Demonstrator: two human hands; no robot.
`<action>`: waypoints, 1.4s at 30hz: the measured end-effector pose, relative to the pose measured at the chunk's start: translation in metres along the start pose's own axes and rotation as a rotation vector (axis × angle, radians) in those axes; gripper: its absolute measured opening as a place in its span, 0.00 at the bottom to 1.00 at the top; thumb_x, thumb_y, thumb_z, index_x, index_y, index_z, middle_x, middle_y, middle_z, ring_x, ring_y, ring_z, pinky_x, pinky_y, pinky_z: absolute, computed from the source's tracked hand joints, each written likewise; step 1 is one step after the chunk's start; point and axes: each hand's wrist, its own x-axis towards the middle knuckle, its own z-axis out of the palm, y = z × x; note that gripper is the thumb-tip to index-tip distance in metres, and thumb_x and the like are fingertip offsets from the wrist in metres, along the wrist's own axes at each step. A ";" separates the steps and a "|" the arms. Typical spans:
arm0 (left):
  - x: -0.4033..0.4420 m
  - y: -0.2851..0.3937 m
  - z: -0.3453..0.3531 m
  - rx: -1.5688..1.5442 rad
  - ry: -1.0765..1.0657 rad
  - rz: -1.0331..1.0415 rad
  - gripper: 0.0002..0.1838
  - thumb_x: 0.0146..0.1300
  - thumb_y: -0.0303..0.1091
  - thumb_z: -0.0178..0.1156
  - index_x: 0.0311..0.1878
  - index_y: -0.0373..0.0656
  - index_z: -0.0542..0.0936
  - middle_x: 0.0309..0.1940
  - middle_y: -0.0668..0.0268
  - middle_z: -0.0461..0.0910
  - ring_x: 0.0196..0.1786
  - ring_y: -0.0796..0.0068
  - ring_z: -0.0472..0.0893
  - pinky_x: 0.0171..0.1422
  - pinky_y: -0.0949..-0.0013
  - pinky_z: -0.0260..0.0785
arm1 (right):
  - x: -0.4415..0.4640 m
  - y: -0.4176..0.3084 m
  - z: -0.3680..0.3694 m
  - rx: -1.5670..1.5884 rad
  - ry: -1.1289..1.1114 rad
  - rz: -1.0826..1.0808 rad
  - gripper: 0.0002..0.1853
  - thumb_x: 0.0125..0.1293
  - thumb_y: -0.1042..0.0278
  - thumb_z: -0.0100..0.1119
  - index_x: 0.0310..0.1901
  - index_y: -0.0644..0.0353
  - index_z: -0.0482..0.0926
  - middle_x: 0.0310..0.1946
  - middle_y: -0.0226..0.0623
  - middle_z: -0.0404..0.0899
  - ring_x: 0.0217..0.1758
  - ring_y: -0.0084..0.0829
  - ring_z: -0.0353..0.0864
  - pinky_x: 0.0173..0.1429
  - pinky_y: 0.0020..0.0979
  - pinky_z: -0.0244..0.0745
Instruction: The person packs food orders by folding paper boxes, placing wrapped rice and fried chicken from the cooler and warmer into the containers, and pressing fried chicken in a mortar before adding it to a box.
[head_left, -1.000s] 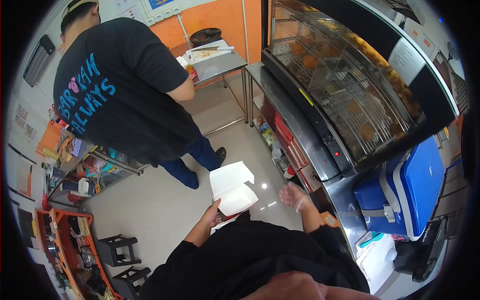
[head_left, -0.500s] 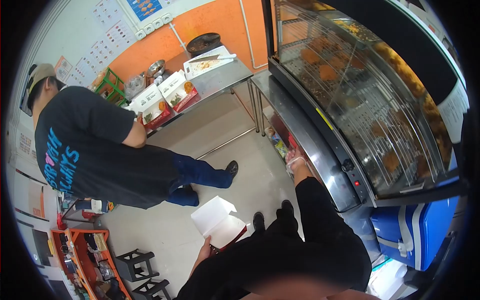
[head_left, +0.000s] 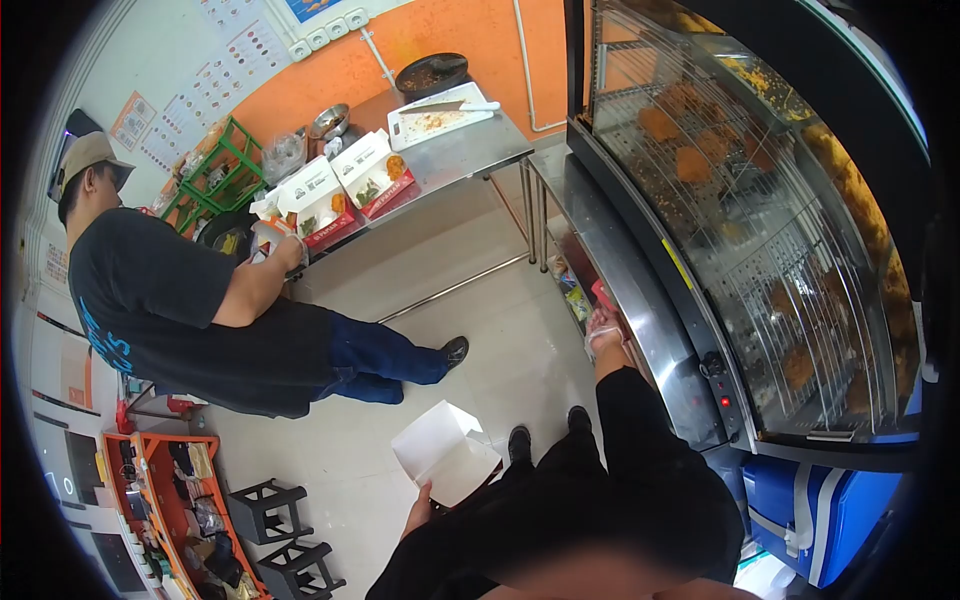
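Observation:
My left hand [head_left: 421, 508] grips the near edge of an open paper food box [head_left: 447, 452]. Its white inside faces up with the lid folded back, and nothing shows in it. My right hand [head_left: 603, 330], in a clear plastic glove, reaches low beside the steel stand of the display warmer [head_left: 750, 230]. Its fingers are closed at a red object [head_left: 603, 294] whose kind I cannot make out; the stand's edge partly hides it. Colourful packets [head_left: 574, 300] lie on the low shelf just past that hand.
A co-worker [head_left: 190, 280] stands at the left by a steel table [head_left: 470, 150]. On it are two filled red-and-white boxes [head_left: 372, 175], a cutting board with a knife [head_left: 440, 115] and a black pan [head_left: 432, 75]. Black stools [head_left: 268, 512] and a blue cooler bag [head_left: 820, 510] stand nearby.
The co-worker has turned more side-on, and a forearm and hand now show over the table. My box has tilted slightly. My right hand stays low at the red object; the view has shifted a little.

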 end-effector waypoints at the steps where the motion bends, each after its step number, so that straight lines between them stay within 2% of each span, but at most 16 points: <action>1: 0.001 0.002 0.000 0.027 0.023 -0.005 0.36 0.71 0.56 0.52 0.71 0.37 0.62 0.64 0.57 0.71 0.60 0.62 0.74 0.61 0.61 0.72 | 0.006 0.002 -0.005 0.071 -0.063 0.025 0.09 0.69 0.57 0.57 0.33 0.48 0.75 0.25 0.24 0.74 0.28 0.23 0.75 0.30 0.26 0.70; 3: 0.005 0.005 -0.002 0.065 0.041 -0.014 0.36 0.72 0.56 0.51 0.71 0.36 0.62 0.64 0.57 0.71 0.58 0.63 0.75 0.60 0.62 0.72 | -0.003 0.005 -0.012 0.150 -0.122 0.041 0.08 0.69 0.61 0.56 0.31 0.49 0.74 0.23 0.24 0.73 0.27 0.23 0.75 0.29 0.27 0.70; 5: 0.015 0.010 -0.005 0.074 0.012 -0.007 0.34 0.72 0.55 0.50 0.70 0.37 0.64 0.63 0.57 0.72 0.55 0.64 0.77 0.57 0.62 0.73 | -0.041 0.016 -0.002 0.041 -0.034 0.018 0.10 0.60 0.73 0.56 0.22 0.52 0.68 0.17 0.28 0.70 0.19 0.28 0.73 0.25 0.29 0.73; 8: 0.018 0.028 0.000 0.168 -0.028 0.004 0.34 0.71 0.55 0.51 0.68 0.38 0.65 0.62 0.57 0.72 0.54 0.64 0.77 0.56 0.61 0.74 | -0.080 0.050 -0.039 0.006 -0.060 0.043 0.08 0.53 0.76 0.58 0.20 0.54 0.71 0.18 0.34 0.75 0.20 0.33 0.76 0.22 0.35 0.73; 11: 0.037 0.044 0.000 0.209 -0.099 0.115 0.34 0.70 0.56 0.51 0.68 0.40 0.65 0.62 0.58 0.72 0.54 0.63 0.78 0.55 0.60 0.75 | -0.141 0.075 -0.099 -0.330 -0.220 0.239 0.09 0.54 0.70 0.62 0.19 0.58 0.74 0.15 0.34 0.74 0.17 0.34 0.75 0.23 0.35 0.74; 13: 0.050 0.057 0.004 0.317 -0.173 0.140 0.36 0.69 0.57 0.53 0.70 0.43 0.62 0.64 0.59 0.70 0.59 0.61 0.76 0.57 0.58 0.74 | -0.205 0.068 -0.113 -0.617 -0.135 0.421 0.09 0.59 0.66 0.59 0.25 0.60 0.77 0.19 0.35 0.77 0.19 0.32 0.77 0.26 0.34 0.75; 16: 0.057 0.083 0.033 0.205 -0.338 0.389 0.34 0.71 0.55 0.50 0.72 0.44 0.60 0.68 0.61 0.68 0.67 0.62 0.72 0.67 0.60 0.67 | -0.284 0.049 -0.157 -0.671 -0.183 0.356 0.10 0.64 0.63 0.57 0.34 0.62 0.78 0.27 0.37 0.81 0.27 0.30 0.81 0.33 0.32 0.78; 20: 0.036 0.125 0.107 0.272 -0.630 0.359 0.34 0.73 0.58 0.43 0.70 0.40 0.64 0.66 0.60 0.71 0.67 0.62 0.71 0.71 0.62 0.62 | -0.400 -0.008 -0.222 -0.705 -0.295 -0.022 0.14 0.69 0.59 0.54 0.42 0.64 0.79 0.37 0.40 0.83 0.40 0.31 0.83 0.47 0.33 0.79; 23: 0.032 0.144 0.174 0.416 -0.865 0.443 0.34 0.73 0.58 0.41 0.70 0.39 0.64 0.66 0.59 0.71 0.66 0.61 0.73 0.68 0.60 0.66 | -0.469 -0.030 -0.300 -0.421 -0.219 -0.377 0.17 0.71 0.60 0.54 0.51 0.65 0.79 0.41 0.40 0.84 0.44 0.32 0.84 0.52 0.36 0.79; 24: 0.015 0.139 0.199 0.412 -0.939 0.436 0.35 0.73 0.58 0.42 0.70 0.39 0.64 0.66 0.59 0.71 0.66 0.60 0.72 0.69 0.60 0.65 | -0.506 -0.037 -0.310 -0.292 -0.105 -0.485 0.18 0.71 0.58 0.55 0.51 0.65 0.78 0.42 0.40 0.84 0.44 0.32 0.84 0.53 0.36 0.80; 25: -0.008 0.133 0.226 0.403 -1.010 0.429 0.36 0.72 0.59 0.42 0.70 0.39 0.63 0.66 0.59 0.70 0.66 0.60 0.72 0.69 0.59 0.65 | -0.529 -0.038 -0.336 -0.119 -0.156 -0.631 0.17 0.71 0.58 0.55 0.50 0.64 0.79 0.42 0.39 0.84 0.44 0.32 0.84 0.54 0.36 0.80; 27: -0.028 0.119 0.267 0.415 -1.098 0.410 0.36 0.71 0.59 0.44 0.71 0.40 0.63 0.66 0.60 0.70 0.67 0.61 0.72 0.69 0.59 0.65 | -0.576 -0.046 -0.375 0.118 0.057 -0.865 0.12 0.68 0.65 0.57 0.42 0.67 0.81 0.37 0.41 0.84 0.41 0.34 0.84 0.52 0.37 0.79; 30: -0.072 0.088 0.306 0.407 -1.244 0.391 0.36 0.70 0.60 0.46 0.71 0.41 0.62 0.66 0.61 0.70 0.67 0.61 0.71 0.70 0.58 0.64 | -0.625 -0.066 -0.435 0.547 0.345 -1.123 0.11 0.64 0.66 0.57 0.41 0.67 0.79 0.29 0.39 0.82 0.31 0.31 0.83 0.37 0.30 0.81; 35: -0.126 0.026 0.322 0.494 -1.336 0.372 0.38 0.71 0.59 0.43 0.72 0.39 0.60 0.68 0.56 0.67 0.69 0.54 0.69 0.72 0.54 0.62 | -0.669 -0.121 -0.518 0.505 0.635 -0.890 0.07 0.63 0.65 0.52 0.34 0.58 0.74 0.24 0.35 0.79 0.21 0.29 0.76 0.24 0.29 0.73; 40: -0.151 -0.041 0.330 0.560 -1.389 0.280 0.38 0.71 0.59 0.42 0.73 0.38 0.59 0.69 0.54 0.66 0.70 0.54 0.68 0.72 0.54 0.62 | -0.670 -0.185 -0.579 0.389 0.629 -0.687 0.09 0.64 0.64 0.48 0.32 0.55 0.76 0.19 0.32 0.77 0.17 0.28 0.75 0.21 0.29 0.71; 42: -0.160 -0.075 0.332 0.499 -1.350 0.340 0.38 0.71 0.59 0.42 0.73 0.38 0.58 0.69 0.54 0.66 0.70 0.54 0.68 0.72 0.54 0.62 | -0.658 -0.199 -0.619 0.378 0.527 -0.746 0.10 0.64 0.64 0.47 0.34 0.59 0.78 0.17 0.35 0.76 0.15 0.30 0.74 0.18 0.32 0.70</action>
